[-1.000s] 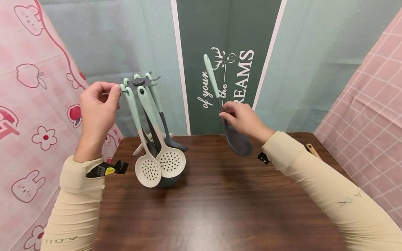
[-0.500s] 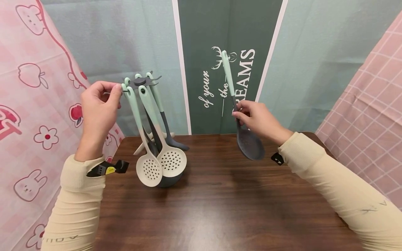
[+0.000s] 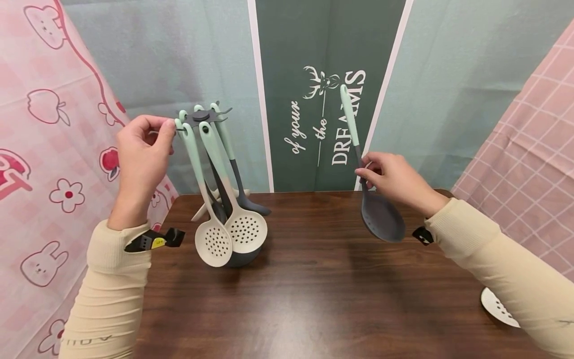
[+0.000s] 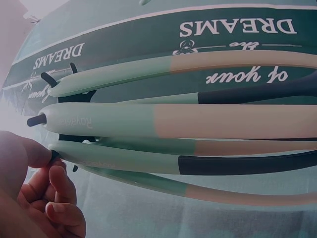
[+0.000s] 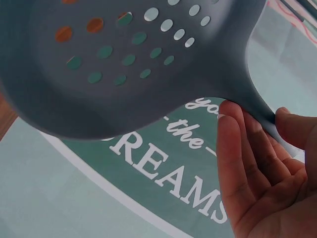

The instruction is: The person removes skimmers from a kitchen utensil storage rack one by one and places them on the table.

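Observation:
My left hand [image 3: 145, 154] pinches a dark hook tip of the utensil rack [image 3: 201, 116], at the top of a mint handle; the left wrist view shows thumb and finger on that hook. Several mint-handled utensils hang round the rack, among them a small cream skimmer [image 3: 214, 244] and a larger cream skimmer [image 3: 246, 232] in front. Well to the right, my right hand [image 3: 394, 174] holds a dark grey skimmer [image 3: 383, 219] by its neck, raised with mint handle up and bowl down. Round holes in the bowl show in the right wrist view.
A dark round base [image 3: 244, 257] stands under the rack on the brown wooden table [image 3: 314, 304]. By the right sleeve lies a white perforated utensil head [image 3: 499, 309], partly hidden. Printed cloths hang behind, with a pink one [image 3: 45, 164] at the left.
My right hand has carried the grey skimmer to the right and a little lower. The white perforated head has come into view beside the right sleeve. My left hand stays at the rack.

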The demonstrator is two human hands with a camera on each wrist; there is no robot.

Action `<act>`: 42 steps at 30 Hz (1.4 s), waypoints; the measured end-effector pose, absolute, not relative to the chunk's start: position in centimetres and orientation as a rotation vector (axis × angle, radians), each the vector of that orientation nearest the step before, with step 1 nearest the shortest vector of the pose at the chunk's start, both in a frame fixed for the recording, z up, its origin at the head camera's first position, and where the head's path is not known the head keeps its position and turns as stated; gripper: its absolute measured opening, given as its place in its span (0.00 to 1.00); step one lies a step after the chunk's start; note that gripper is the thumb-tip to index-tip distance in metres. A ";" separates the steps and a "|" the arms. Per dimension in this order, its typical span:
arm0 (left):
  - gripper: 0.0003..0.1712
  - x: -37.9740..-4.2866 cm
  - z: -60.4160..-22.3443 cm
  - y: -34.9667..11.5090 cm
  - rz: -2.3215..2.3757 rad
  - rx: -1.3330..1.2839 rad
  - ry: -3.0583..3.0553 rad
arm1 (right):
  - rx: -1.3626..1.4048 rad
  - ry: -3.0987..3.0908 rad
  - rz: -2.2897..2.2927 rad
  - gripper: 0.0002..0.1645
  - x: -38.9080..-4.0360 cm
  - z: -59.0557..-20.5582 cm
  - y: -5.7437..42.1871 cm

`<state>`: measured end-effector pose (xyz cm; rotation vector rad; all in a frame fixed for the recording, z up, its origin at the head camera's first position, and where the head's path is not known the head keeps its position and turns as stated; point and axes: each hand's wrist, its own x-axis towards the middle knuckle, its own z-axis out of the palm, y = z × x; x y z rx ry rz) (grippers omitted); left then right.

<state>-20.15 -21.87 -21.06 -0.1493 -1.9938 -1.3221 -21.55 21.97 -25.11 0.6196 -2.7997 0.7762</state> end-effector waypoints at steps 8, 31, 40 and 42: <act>0.07 -20.2 -21.2 -22.0 -1.316 -0.147 -1.998 | 0.580 -2.840 0.738 0.08 -20.9 -25.7 23.8; 0.07 -20.1 -21.1 -21.8 -1.321 -0.147 -1.997 | 0.435 -3.005 0.679 0.12 -19.7 -26.4 28.2; 0.07 -20.0 -21.0 -21.7 -1.317 -0.149 -1.993 | 0.409 -3.100 0.667 0.13 -19.2 -27.1 30.1; 0.07 -20.0 -21.0 -21.7 -1.315 -0.145 -1.995 | 0.412 -3.110 0.655 0.14 -19.1 -27.4 30.5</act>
